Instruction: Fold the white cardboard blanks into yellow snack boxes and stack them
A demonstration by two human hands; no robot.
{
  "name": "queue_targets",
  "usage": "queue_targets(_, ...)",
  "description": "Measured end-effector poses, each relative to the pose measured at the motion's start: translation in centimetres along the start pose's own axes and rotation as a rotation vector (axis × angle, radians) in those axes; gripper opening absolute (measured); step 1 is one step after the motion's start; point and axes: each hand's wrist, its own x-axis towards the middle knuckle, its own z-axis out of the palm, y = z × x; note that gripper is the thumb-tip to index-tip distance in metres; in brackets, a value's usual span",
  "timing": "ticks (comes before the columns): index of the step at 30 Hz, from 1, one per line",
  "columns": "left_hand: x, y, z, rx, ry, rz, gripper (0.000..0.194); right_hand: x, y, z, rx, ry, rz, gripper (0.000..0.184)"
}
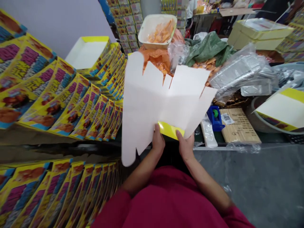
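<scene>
A partly folded cardboard box blank, white on the side towards me, spans the space over the workbench. Its near edge carries a yellow flap. My left hand grips the flap's left end, thumb on top and fingers hidden beneath. At the flap's right end my right hand is closed on the same blank, its thumb pressing on the yellow part. Slits and tabs run along the blank's far edge, and its large left panel hangs over the bench edge.
Stacked printed boxes fill the left. Behind the blank stands a white tub of orange packets. To the right lie a blue tape dispenser, a brown cardboard stack, clear plastic trays and a grey basin holding a box.
</scene>
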Motion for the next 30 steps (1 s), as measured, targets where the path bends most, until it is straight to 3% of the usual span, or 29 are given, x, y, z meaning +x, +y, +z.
queue_targets(5, -1.3, -0.2, 0.4, -0.007, -0.208, 0.048, 0.048, -1.0, 1.4, -0.2, -0.237, -0.015, -0.214, 0.055)
queue_targets(7, -1.5, -0.7, -0.3, 0.048, -0.186, 0.06, 0.051, -1.4, 2.3, -0.3, -0.278, -0.04, -0.267, 0.054)
queue_targets(11, -1.5, -1.9, -1.4, 0.08, -0.169, 0.127, 0.05, -2.0, 3.7, -0.3, -0.286, 0.028, -0.275, 0.075)
queue_targets(14, -1.6, -2.1, -1.5, 0.081, -0.141, 0.114, 0.047, -2.0, 4.7, -0.4, -0.282, -0.009, -0.26, 0.07)
queue_targets(17, -1.8, -1.8, -1.1, 0.063, -0.039, 0.062, 0.041, -2.0, 5.9, -0.7, -0.297, -0.049, -0.278, 0.066)
queue_targets(22, -0.9, -1.8, -0.8, 0.07, 0.063, 0.033, 0.034, -2.5, 6.6, -1.4, -0.387, -0.082, -0.407, 0.067)
queue_targets(26, 0.9, -2.0, -1.1, 0.112, 0.095, 0.065, 0.031, -3.0, 5.8, -1.3, -0.328, -0.136, -0.285, 0.06)
queue_targets(30, 1.8, -2.0, -0.9, 0.175, 0.051, 0.033, 0.029, -3.3, 6.1, -1.7, -0.401, -0.084, -0.205, 0.046)
